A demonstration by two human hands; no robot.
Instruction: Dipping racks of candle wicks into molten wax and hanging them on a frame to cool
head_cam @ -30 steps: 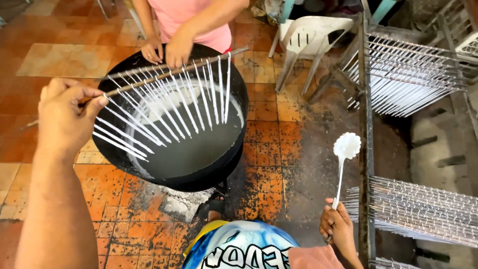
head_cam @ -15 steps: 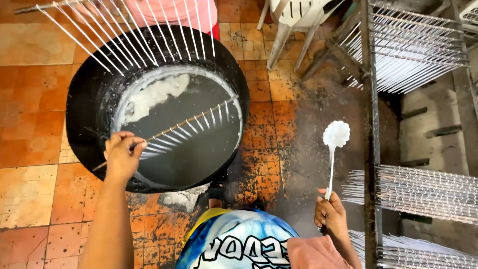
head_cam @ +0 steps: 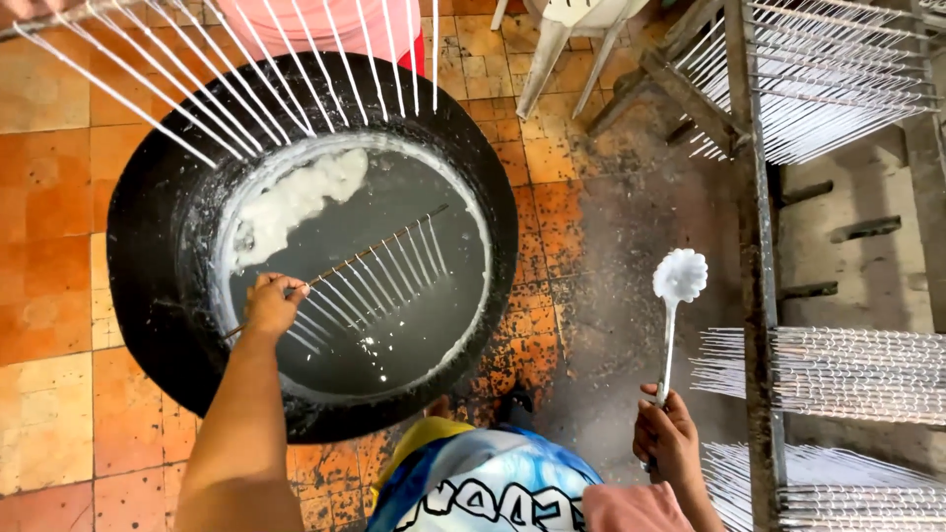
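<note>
Head view, looking straight down. Left hand (head_cam: 272,303) pinches one end of a thin stick (head_cam: 340,268) with a row of white candles (head_cam: 370,286) hanging off it. Fingers are closed tight around the stick end. The stick lies slanted over the big black pot (head_cam: 148,266), low above the grey liquid wax (head_cam: 394,325); candle tips point down toward the near rim, at or just over the surface, can't tell if they are dipped. A pale lump of cooled wax (head_cam: 296,202) floats at the far left side of the liquid.

Right hand (head_cam: 668,441) is curled around the handle of a white ladle (head_cam: 679,278), held upright with its scalloped head up, well apart from the pot, over the dark stained floor (head_cam: 591,246).

Second stick of candles (head_cam: 227,74) hangs above the far rim of the pot, tilted, longer pieces; its holder is mostly out of frame, only a person in a pink top (head_cam: 325,25) shows at the top edge.

Right side: metal rack (head_cam: 754,246) loaded with rows of white candles on sticks, upper and lower levels. White plastic chair (head_cam: 562,30) beyond the pot. Orange tiles (head_cam: 49,197) on the left.
</note>
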